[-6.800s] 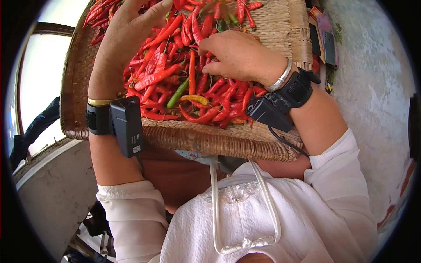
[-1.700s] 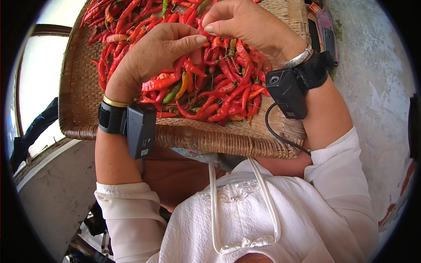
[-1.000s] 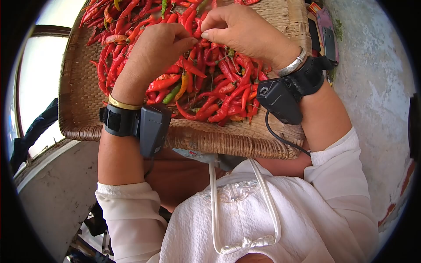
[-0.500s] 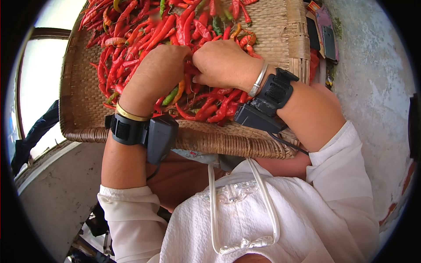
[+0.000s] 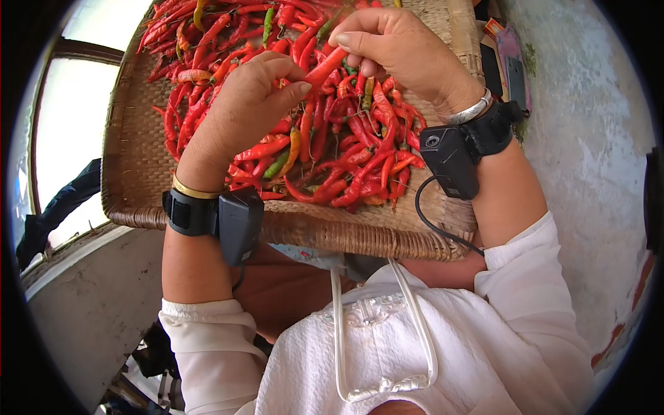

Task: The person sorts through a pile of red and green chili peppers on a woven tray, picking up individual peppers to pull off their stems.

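Note:
A red chili pepper [image 5: 326, 67] is stretched between my two hands, over a heap of peppers. My left hand [image 5: 252, 97] closes on its lower end with the thumb and fingers. At the other end, my right hand [image 5: 401, 52] pinches it between thumb and fingertips. Below them, mostly red chili peppers [image 5: 363, 166] with thin stems lie piled in a woven wicker tray [image 5: 135, 169]. A few in the pile are green or orange, such as an orange chili pepper [image 5: 294, 144] and a green chili pepper [image 5: 277, 164] under my left hand.
The tray's thick woven rim [image 5: 332, 235] runs close to my lap. A phone [image 5: 515, 79] and other small items lie beyond its right side, near a worn pale wall [image 5: 588, 138]. A window [image 5: 69, 131] is at the left. Each wrist carries a strapped black device [image 5: 240, 221].
My hands were together low over the pile; now they are apart, and a red chili pepper shows between them. My right hand has moved up and right, and its wrist has turned.

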A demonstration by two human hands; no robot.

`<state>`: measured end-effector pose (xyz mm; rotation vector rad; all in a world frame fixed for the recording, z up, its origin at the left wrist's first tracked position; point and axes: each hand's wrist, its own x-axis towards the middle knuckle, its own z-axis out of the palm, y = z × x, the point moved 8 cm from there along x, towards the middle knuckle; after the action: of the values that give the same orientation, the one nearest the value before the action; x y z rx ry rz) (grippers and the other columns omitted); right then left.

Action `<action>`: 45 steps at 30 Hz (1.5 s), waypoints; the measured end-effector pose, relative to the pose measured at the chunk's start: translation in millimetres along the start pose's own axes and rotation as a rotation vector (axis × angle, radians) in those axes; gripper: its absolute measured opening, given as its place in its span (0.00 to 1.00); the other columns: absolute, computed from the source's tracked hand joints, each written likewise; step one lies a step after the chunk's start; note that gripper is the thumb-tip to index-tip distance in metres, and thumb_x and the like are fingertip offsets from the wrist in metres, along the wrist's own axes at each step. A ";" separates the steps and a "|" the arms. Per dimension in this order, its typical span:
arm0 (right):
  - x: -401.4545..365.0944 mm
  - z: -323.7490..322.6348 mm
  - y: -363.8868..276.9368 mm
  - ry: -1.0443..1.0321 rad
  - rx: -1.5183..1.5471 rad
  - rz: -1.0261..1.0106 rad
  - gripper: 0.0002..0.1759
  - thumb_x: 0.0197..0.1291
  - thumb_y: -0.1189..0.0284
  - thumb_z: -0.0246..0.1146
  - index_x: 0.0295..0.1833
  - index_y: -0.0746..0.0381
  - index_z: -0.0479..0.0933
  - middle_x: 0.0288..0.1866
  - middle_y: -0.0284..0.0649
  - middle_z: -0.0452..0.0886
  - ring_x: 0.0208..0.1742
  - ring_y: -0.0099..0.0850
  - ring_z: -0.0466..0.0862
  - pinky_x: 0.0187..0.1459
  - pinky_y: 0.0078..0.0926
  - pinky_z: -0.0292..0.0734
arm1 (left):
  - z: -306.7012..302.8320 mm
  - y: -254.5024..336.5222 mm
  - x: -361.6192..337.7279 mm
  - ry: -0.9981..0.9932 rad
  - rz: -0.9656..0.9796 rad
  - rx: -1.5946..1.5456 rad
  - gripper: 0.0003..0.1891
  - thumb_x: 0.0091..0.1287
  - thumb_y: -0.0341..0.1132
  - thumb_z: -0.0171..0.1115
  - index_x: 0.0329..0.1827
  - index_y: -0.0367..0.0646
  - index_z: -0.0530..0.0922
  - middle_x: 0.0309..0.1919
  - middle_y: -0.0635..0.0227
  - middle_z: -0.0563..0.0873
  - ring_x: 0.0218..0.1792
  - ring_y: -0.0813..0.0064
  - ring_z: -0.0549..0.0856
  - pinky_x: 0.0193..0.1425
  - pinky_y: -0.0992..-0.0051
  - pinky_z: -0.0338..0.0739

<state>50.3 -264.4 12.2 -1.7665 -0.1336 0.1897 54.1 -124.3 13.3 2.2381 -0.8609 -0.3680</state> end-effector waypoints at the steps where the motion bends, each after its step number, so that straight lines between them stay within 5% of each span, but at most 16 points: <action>1: 1.2 -1.9 1.2 -0.001 -0.002 -0.004 0.11 0.60 0.68 0.58 0.38 0.65 0.78 0.22 0.31 0.78 0.23 0.16 0.76 0.23 0.13 0.71 | -1.8 -2.5 1.4 -0.017 -0.064 -0.096 0.09 0.63 0.33 0.59 0.41 0.35 0.76 0.26 0.75 0.76 0.28 0.85 0.74 0.30 0.83 0.71; 2: 2.9 -10.2 5.1 0.079 0.073 0.013 0.11 0.60 0.67 0.58 0.38 0.65 0.78 0.23 0.31 0.78 0.22 0.16 0.76 0.24 0.13 0.72 | -2.6 -12.1 -2.4 -0.036 -0.262 -0.184 0.09 0.62 0.35 0.59 0.36 0.37 0.78 0.21 0.73 0.75 0.22 0.83 0.75 0.27 0.80 0.70; 5: -1.3 -21.1 5.1 0.142 0.289 0.210 0.10 0.61 0.70 0.56 0.33 0.65 0.76 0.26 0.33 0.78 0.29 0.20 0.77 0.32 0.20 0.73 | -21.3 -15.1 1.4 0.070 -0.302 -0.457 0.09 0.64 0.37 0.59 0.36 0.39 0.78 0.20 0.79 0.75 0.20 0.87 0.73 0.26 0.82 0.71; 8: 2.8 -18.0 8.3 0.113 0.192 0.174 0.11 0.64 0.68 0.54 0.31 0.63 0.74 0.23 0.30 0.75 0.25 0.19 0.76 0.30 0.19 0.74 | -48.0 -14.0 17.9 0.225 -0.128 -0.639 0.09 0.65 0.36 0.57 0.42 0.41 0.78 0.30 0.74 0.81 0.25 0.90 0.75 0.32 0.86 0.71; 11: 3.3 -9.9 7.6 0.111 0.078 0.010 0.12 0.60 0.67 0.58 0.40 0.67 0.77 0.24 0.31 0.78 0.22 0.16 0.75 0.25 0.13 0.71 | -56.9 6.1 22.0 0.468 0.026 -0.932 0.14 0.67 0.35 0.54 0.53 0.40 0.76 0.39 0.68 0.83 0.35 0.86 0.78 0.40 0.87 0.72; 13: -0.1 -6.5 3.4 0.105 0.045 0.023 0.11 0.59 0.68 0.58 0.39 0.66 0.77 0.24 0.31 0.78 0.22 0.17 0.75 0.25 0.14 0.72 | -57.1 18.6 27.0 0.429 0.026 -0.437 0.36 0.67 0.37 0.54 0.71 0.37 0.44 0.65 0.50 0.61 0.58 0.63 0.71 0.55 0.70 0.71; 14: -0.3 -5.6 3.2 0.104 0.044 0.022 0.11 0.59 0.68 0.58 0.39 0.66 0.77 0.24 0.31 0.78 0.22 0.17 0.75 0.25 0.14 0.72 | -53.4 -16.6 32.6 0.477 0.105 -0.233 0.16 0.67 0.36 0.54 0.55 0.38 0.74 0.39 0.67 0.83 0.39 0.79 0.81 0.42 0.82 0.74; 17: 0.1 -0.1 6.4 0.061 -0.046 0.041 0.11 0.58 0.68 0.58 0.39 0.66 0.78 0.24 0.32 0.78 0.23 0.18 0.76 0.27 0.17 0.73 | -19.9 -43.9 33.9 0.228 -0.117 -0.116 0.14 0.61 0.41 0.60 0.40 0.37 0.79 0.31 0.60 0.84 0.30 0.68 0.83 0.35 0.70 0.75; 19: 1.2 4.7 6.1 0.025 -0.059 0.014 0.11 0.56 0.69 0.59 0.37 0.66 0.79 0.24 0.34 0.79 0.24 0.19 0.77 0.28 0.18 0.74 | -9.0 -30.1 28.1 0.115 -0.056 0.285 0.14 0.57 0.42 0.62 0.36 0.39 0.80 0.29 0.57 0.83 0.31 0.62 0.83 0.36 0.66 0.75; 20: 2.2 5.6 8.8 0.028 -0.058 0.014 0.11 0.56 0.69 0.59 0.37 0.66 0.79 0.24 0.34 0.79 0.24 0.19 0.77 0.28 0.18 0.74 | -0.8 -36.0 21.9 0.003 -0.178 0.363 0.12 0.54 0.39 0.63 0.35 0.41 0.81 0.27 0.57 0.82 0.31 0.63 0.82 0.37 0.67 0.74; 27: -0.9 25.0 1.5 -0.062 -0.361 -0.078 0.10 0.59 0.70 0.58 0.38 0.66 0.78 0.27 0.32 0.78 0.29 0.19 0.76 0.32 0.18 0.72 | 15.5 -37.5 3.7 -0.181 -0.221 0.629 0.13 0.51 0.40 0.64 0.33 0.40 0.81 0.24 0.56 0.81 0.29 0.57 0.81 0.33 0.63 0.73; 31: -0.7 35.4 10.9 -0.151 -0.422 -0.008 0.13 0.58 0.65 0.60 0.37 0.65 0.78 0.22 0.32 0.77 0.24 0.19 0.75 0.28 0.19 0.71 | 7.0 -21.7 6.4 -0.101 -0.204 0.431 0.12 0.52 0.40 0.63 0.32 0.40 0.80 0.26 0.57 0.82 0.31 0.58 0.82 0.34 0.62 0.74; 34: 0.4 33.2 13.4 -0.111 -0.386 0.054 0.17 0.55 0.59 0.61 0.31 0.64 0.79 0.23 0.41 0.79 0.24 0.31 0.79 0.29 0.30 0.74 | -1.8 -8.0 3.5 -0.018 -0.190 0.136 0.11 0.54 0.37 0.64 0.33 0.39 0.80 0.24 0.60 0.82 0.25 0.65 0.82 0.31 0.68 0.74; 39: -1.8 40.2 15.5 -0.110 0.272 0.113 0.14 0.55 0.62 0.63 0.33 0.64 0.77 0.24 0.33 0.78 0.18 0.17 0.73 0.18 0.13 0.67 | 0.4 7.4 -3.8 0.006 -0.105 -0.195 0.08 0.55 0.33 0.65 0.32 0.37 0.79 0.20 0.67 0.81 0.21 0.79 0.78 0.28 0.77 0.72; 43: -1.6 35.8 17.3 -0.127 0.266 0.171 0.11 0.55 0.65 0.63 0.33 0.63 0.77 0.24 0.32 0.78 0.17 0.15 0.72 0.18 0.10 0.67 | -0.8 11.0 -6.0 -0.008 -0.094 -0.085 0.08 0.59 0.33 0.63 0.32 0.37 0.78 0.21 0.70 0.81 0.23 0.84 0.78 0.28 0.80 0.72; 45: -3.8 28.4 17.0 -0.155 0.139 0.212 0.10 0.56 0.66 0.62 0.33 0.62 0.76 0.23 0.32 0.78 0.17 0.16 0.73 0.17 0.11 0.67 | -4.5 8.5 -12.1 -0.044 -0.134 0.174 0.09 0.58 0.34 0.63 0.33 0.36 0.78 0.21 0.65 0.81 0.23 0.76 0.80 0.29 0.76 0.73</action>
<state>40.6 -241.3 -9.7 -1.6251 -0.0428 0.4787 43.3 -118.4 22.7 2.4644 -0.7946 -0.4202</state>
